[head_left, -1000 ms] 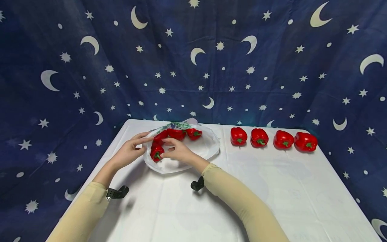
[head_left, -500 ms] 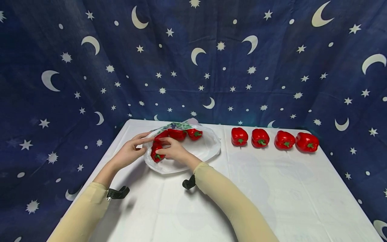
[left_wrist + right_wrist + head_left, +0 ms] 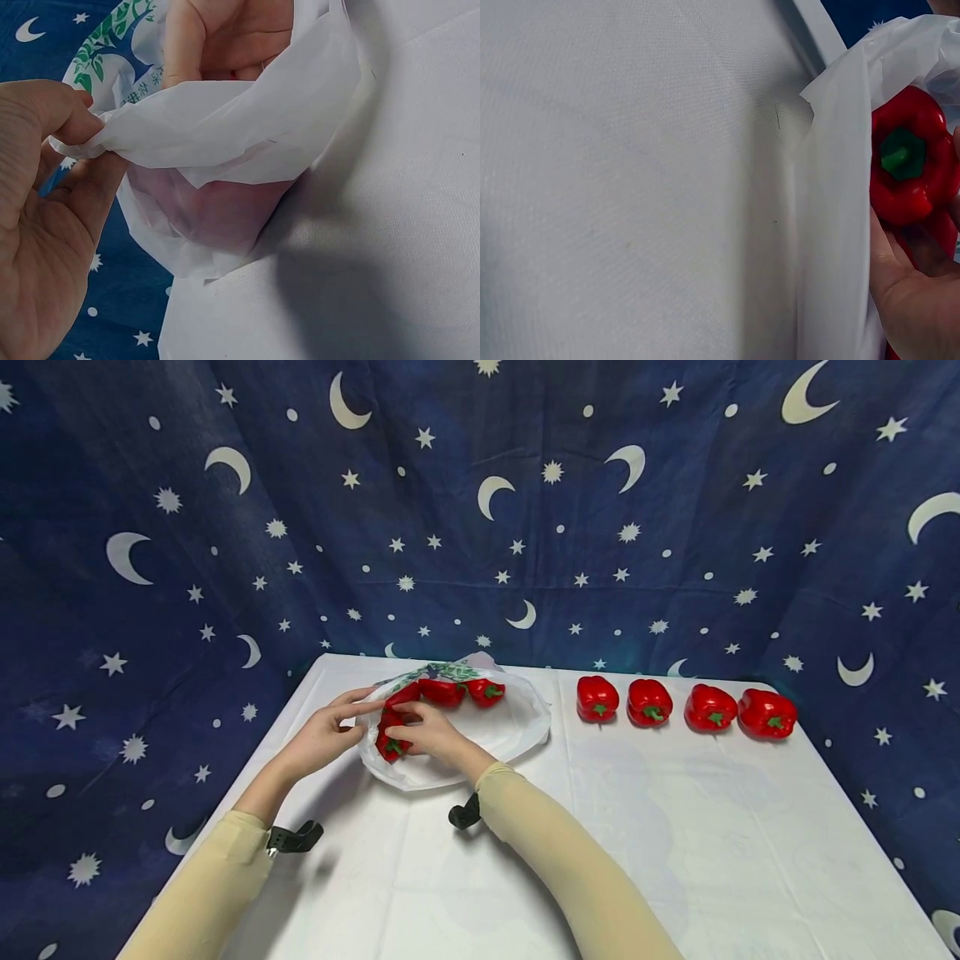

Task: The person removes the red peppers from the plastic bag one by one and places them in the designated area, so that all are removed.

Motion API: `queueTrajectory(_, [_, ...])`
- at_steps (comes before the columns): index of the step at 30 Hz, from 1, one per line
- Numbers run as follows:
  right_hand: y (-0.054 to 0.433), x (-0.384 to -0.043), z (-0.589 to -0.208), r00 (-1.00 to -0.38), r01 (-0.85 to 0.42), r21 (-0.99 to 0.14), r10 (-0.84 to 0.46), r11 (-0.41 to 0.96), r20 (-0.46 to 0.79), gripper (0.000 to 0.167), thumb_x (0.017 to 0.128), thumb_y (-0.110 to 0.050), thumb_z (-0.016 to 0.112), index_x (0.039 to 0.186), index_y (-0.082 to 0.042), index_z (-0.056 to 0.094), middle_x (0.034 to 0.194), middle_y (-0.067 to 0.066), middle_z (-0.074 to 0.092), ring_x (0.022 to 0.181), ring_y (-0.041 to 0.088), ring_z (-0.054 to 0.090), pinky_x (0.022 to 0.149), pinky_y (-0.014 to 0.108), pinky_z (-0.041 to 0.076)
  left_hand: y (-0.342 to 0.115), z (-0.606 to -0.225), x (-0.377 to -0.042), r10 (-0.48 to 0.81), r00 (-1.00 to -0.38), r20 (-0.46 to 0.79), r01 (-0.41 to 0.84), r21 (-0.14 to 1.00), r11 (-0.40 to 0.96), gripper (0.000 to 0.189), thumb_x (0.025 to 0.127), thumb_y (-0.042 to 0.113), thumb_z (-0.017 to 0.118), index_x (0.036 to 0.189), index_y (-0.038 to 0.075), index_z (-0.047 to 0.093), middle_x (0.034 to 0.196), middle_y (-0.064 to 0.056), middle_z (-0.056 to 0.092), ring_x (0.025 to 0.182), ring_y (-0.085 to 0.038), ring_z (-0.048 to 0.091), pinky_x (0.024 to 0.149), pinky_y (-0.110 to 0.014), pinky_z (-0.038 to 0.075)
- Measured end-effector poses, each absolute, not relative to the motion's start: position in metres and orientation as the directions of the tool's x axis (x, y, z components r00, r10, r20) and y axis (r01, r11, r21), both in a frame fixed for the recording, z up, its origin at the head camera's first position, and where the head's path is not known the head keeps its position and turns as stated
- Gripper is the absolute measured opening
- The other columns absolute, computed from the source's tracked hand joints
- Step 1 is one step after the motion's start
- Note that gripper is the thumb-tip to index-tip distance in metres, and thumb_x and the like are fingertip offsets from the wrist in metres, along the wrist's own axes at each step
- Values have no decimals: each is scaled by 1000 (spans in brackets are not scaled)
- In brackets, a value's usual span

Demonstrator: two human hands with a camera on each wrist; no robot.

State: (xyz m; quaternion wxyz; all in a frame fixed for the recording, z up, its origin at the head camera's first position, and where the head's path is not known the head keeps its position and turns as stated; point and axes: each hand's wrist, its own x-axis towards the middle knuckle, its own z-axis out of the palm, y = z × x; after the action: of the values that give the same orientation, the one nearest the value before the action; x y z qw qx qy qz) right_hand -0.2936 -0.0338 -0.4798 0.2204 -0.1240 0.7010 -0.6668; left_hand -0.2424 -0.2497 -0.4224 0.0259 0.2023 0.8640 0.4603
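A white plastic bag (image 3: pixel 534 727) with a green leaf print lies with its mouth wide. Several red bell peppers sit inside, including two at the back (image 3: pixel 442 692). My left hand (image 3: pixel 321 739) pinches the bag's left rim between thumb and fingers, plainly seen in the left wrist view. My right hand (image 3: pixel 437 737) reaches into the bag and grips the nearest red bell pepper (image 3: pixel 391 747) at the left wall. In the right wrist view, fingers lie around that bell pepper (image 3: pixel 911 204), its green stem facing the camera, while the rest of the hand is cut off.
Several more red bell peppers (image 3: pixel 649 702) stand in a row at the back right of the white-covered table (image 3: pixel 675 827). A dark blue cloth (image 3: pixel 450 485) with moons and stars hangs behind and beside the table.
My right hand has moved slightly left inside the bag, and its fingers have come around the nearest bell pepper. The left hand has stayed at the bag's rim.
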Motion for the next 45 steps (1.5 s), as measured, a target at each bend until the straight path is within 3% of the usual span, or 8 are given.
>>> queueTrajectory(9, [-34,-296,-481,-878,93,-990,-460,108,-133,52,94,-22,75,143,-13,60,131,6,62,107,21,64,84,41,58,-245,-417,-239,361,-922,138,319,800,508,45,100,-2,52,145,6,59,161,-6,36,121,-29,44,68,-27,42])
queueTrajectory(15, [-31,-296,-484,-886,88,-988,-442,129,-137,46,94,-24,74,138,-15,64,129,5,63,105,21,65,84,41,58,-250,-422,-242,360,-924,131,312,804,507,45,100,2,55,144,10,61,160,0,37,123,-26,44,70,-27,44])
queueTrajectory(33, [-5,-300,-483,-878,5,-982,-469,190,-95,41,95,-24,69,135,-13,66,131,4,61,107,21,63,87,41,57,-251,-422,-243,365,-919,147,338,771,540,46,97,-1,55,142,8,62,160,0,39,130,-24,39,75,-28,41])
queueTrajectory(41, [-3,-296,-483,-814,-61,-976,-576,207,-71,64,89,-27,80,147,-19,54,139,1,56,119,23,58,86,38,57,-251,-422,-244,368,-917,152,342,772,535,46,97,-1,55,141,8,63,159,-2,39,129,-24,40,74,-28,42])
queueTrajectory(45, [-6,-294,-483,-804,-151,-950,-593,273,-43,76,85,-28,83,152,-21,48,143,0,52,125,22,52,93,36,53,-251,-422,-243,369,-916,154,346,770,536,46,97,-1,55,141,7,63,159,-3,39,126,-25,41,71,-28,42])
